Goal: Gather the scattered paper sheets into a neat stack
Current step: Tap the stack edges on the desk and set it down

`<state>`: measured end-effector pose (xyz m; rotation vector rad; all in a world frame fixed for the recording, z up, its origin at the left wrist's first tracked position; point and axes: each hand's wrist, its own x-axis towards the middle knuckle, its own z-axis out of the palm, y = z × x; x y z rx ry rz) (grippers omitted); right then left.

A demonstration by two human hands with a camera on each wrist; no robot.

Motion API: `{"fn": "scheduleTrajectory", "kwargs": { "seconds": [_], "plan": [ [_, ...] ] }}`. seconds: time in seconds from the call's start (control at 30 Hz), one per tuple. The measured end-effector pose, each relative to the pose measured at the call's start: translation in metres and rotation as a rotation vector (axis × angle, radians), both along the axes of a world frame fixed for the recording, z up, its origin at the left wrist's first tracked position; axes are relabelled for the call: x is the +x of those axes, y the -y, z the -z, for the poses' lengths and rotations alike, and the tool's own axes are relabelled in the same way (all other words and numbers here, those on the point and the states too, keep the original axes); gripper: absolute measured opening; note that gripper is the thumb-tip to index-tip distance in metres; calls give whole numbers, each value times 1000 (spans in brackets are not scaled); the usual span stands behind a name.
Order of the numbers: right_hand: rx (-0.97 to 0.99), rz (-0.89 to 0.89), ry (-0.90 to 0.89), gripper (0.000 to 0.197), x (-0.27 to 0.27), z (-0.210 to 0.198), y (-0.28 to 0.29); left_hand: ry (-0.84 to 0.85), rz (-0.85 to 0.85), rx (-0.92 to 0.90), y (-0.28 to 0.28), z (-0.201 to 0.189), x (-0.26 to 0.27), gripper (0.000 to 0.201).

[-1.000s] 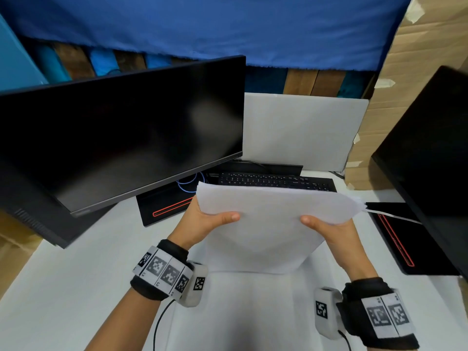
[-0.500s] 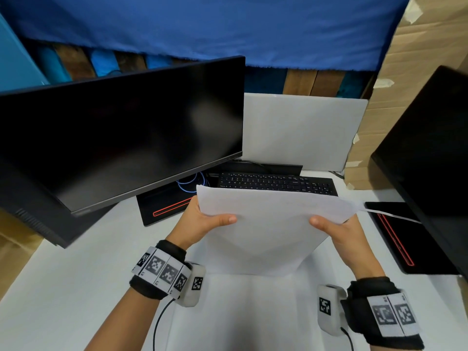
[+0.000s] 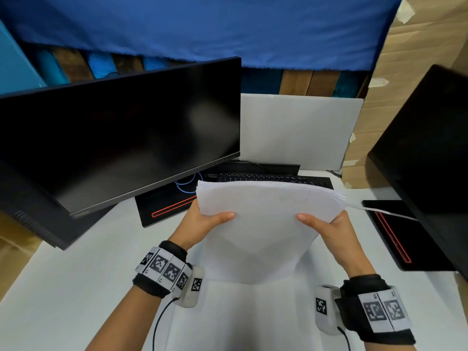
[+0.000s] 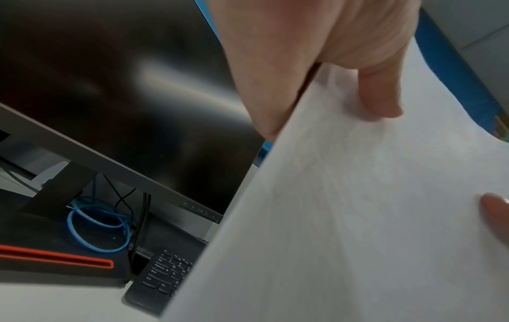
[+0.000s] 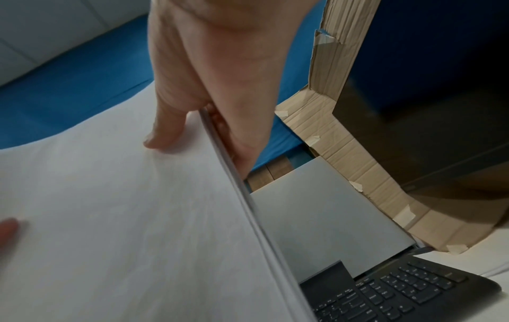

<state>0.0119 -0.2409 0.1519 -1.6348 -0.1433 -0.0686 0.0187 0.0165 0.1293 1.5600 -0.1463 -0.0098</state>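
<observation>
A bundle of white paper sheets (image 3: pixel 266 224) stands on its lower edge on the white table (image 3: pixel 76 287), leaning away from me. My left hand (image 3: pixel 202 221) grips its left side, thumb on the near face and fingers behind. My right hand (image 3: pixel 326 226) grips the right side the same way. In the left wrist view the left thumb presses the paper sheets (image 4: pixel 358 207). The right wrist view shows the layered side edge of the sheets (image 5: pixel 242 191) between thumb and fingers. At the upper right corner several sheet edges fan out slightly.
A black monitor (image 3: pixel 114 143) leans at the left and another black monitor (image 3: pixel 430 158) at the right. A black keyboard (image 3: pixel 273 177) lies just behind the sheets, with a white board (image 3: pixel 296 130) upright behind it. Blue cable (image 3: pixel 187 183) coils under the left monitor. Cardboard (image 3: pixel 379 84) lines the right.
The sheets' upper right corner has come in, so the bundle looks more squared. My right hand has shifted slightly along the right side. The left hand has stayed in place.
</observation>
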Motion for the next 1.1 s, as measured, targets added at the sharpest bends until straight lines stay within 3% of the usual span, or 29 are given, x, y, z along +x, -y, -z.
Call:
{"fn": "scheduleTrajectory", "kwargs": {
  "seconds": [0.27, 0.6, 1.1],
  "plan": [
    [26, 12, 57, 35, -4, -15, -6, 87, -57, -23, -2, -8, -3, 42],
    [45, 13, -20, 34, -2, -5, -8, 29, -19, -1, -3, 4, 0, 46],
    [46, 72, -280, 30, 2, 55, -18, -245, 42, 86, 5, 43, 10, 43]
  ]
}}
